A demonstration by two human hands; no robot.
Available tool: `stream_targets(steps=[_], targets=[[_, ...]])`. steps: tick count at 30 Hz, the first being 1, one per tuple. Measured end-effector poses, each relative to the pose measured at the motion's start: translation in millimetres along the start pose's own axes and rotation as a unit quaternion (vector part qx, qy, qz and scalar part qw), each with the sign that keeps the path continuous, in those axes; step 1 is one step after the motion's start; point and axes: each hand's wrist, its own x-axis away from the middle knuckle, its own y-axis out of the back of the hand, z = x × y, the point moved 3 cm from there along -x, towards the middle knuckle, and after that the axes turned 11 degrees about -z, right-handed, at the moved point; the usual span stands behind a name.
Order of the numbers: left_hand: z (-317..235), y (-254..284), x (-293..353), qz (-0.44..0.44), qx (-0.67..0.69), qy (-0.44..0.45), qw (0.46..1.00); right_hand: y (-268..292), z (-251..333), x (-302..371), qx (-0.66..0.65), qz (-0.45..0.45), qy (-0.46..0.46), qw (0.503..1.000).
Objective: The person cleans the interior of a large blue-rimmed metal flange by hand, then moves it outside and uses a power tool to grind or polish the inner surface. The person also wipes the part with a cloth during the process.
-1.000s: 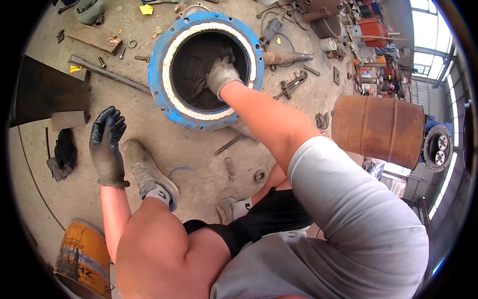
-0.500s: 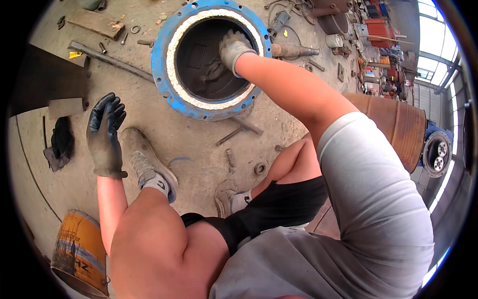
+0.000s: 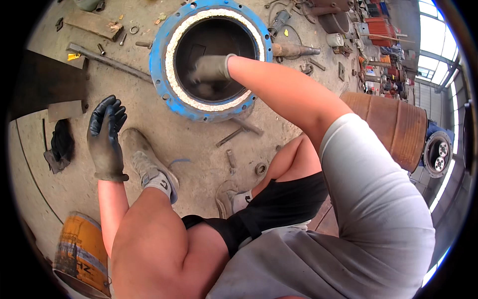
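A round blue flanged housing (image 3: pixel 159 82) with bolt holes stands on the floor ahead of me. Inside its flange runs a rough whitish ring (image 3: pixel 174 79) around a dark, deep opening. My right hand (image 3: pixel 211 69), in a grey work glove, reaches into that opening; motion smears its fingers, so whether they hold anything is unclear. To the left of the housing, my left hand (image 3: pixel 105 138) is raised above the floor beside my shoe, gloved with a black-coated palm. Its fingers are loosely curved and apart, with nothing in them.
A long metal bar (image 3: pixel 112 62) lies left of the housing, near a wooden board (image 3: pixel 92 25). A T-shaped metal tool (image 3: pixel 239 132) and a bolt (image 3: pixel 231 158) lie by my feet. A rusty drum (image 3: pixel 388 127) stands right, a yellow bucket (image 3: pixel 79 249) lower left.
My right hand has swept left and slightly down inside the opening, away from its right wall. My left hand stays nearly where it was.
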Motion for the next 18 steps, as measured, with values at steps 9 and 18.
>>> stream_targets(steps=[9,18], targets=[[-1,0,1,0.001,-0.007,0.01,1.0,-17,13,10,0.007,-0.028,0.028,0.999],[4,-20,-5,0.027,-0.031,0.015,0.999,9,-71,-6,0.377,0.14,-0.005,0.915]])
